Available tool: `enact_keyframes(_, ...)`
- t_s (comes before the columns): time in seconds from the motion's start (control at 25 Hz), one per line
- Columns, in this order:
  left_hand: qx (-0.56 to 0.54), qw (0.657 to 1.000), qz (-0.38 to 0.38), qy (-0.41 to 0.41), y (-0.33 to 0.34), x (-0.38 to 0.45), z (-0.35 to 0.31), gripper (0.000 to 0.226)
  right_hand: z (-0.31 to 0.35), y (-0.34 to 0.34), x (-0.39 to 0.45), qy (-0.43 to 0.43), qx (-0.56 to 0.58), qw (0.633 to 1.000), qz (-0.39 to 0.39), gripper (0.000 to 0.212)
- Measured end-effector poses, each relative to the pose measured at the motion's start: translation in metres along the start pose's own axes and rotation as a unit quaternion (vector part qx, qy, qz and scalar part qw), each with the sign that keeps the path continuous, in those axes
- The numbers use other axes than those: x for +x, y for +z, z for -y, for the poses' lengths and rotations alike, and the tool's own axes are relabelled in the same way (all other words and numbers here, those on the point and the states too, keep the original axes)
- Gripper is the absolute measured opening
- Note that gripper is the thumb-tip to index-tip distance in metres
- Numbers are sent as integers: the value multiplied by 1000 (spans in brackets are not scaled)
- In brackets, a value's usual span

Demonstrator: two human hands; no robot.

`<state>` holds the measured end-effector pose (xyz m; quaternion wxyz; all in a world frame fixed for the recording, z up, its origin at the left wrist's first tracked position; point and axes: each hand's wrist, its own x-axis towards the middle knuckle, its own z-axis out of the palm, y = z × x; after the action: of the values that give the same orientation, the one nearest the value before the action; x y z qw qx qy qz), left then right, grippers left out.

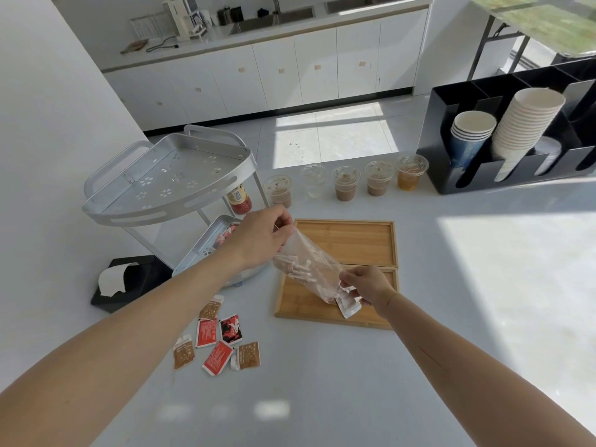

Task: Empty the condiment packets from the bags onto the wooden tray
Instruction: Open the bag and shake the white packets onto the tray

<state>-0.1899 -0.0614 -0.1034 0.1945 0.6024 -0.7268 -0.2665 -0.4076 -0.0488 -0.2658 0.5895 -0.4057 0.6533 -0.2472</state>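
**Inspector:** Forearms fill the lower frame, both reaching to centre. Left hand [263, 235] pinches the upper end of a clear plastic bag [306, 266]; right hand [366, 285] pinches its lower end, fingers closed on the film. Bag hangs slanted above the near wooden tray [300, 304], lower end down.

**Clerk:** Contents?

**Inspector:** Pale packets show through the film, bunched mid-bag. One white packet [348, 306] sticks out at the lower end by the right hand, over the tray. Whether it rests on the wood or hangs from the bag, I cannot tell.

**Clerk:** Progress, then?

**Inspector:** Early, in my judgement. Near tray otherwise bare; far tray [345, 241], touching it above, holds nothing. Most of this bag is not yet out.

**Clerk:** And outside the trays?

**Inspector:** Seven loose packets [219, 338], red and brown, lie on the white table [322, 398] at lower centre-left, apart from the tray. More red ones seem to sit in the metal rack [167, 185], left of centre, lower shelf. Lidded cups [346, 182] stand in a row above the trays; black cup holder [451, 156] upper right.
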Motion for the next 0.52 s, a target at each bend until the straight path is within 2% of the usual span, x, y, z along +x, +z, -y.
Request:
enact_keyframes(0.36,83,992,0,99,13,4,-30,9,-1,7,0,14,83,996,8,23)
enact_keyframes(0.52,91,991,-7,94,10,6,-35,8,0,6,-2,22,87,996,8,24)
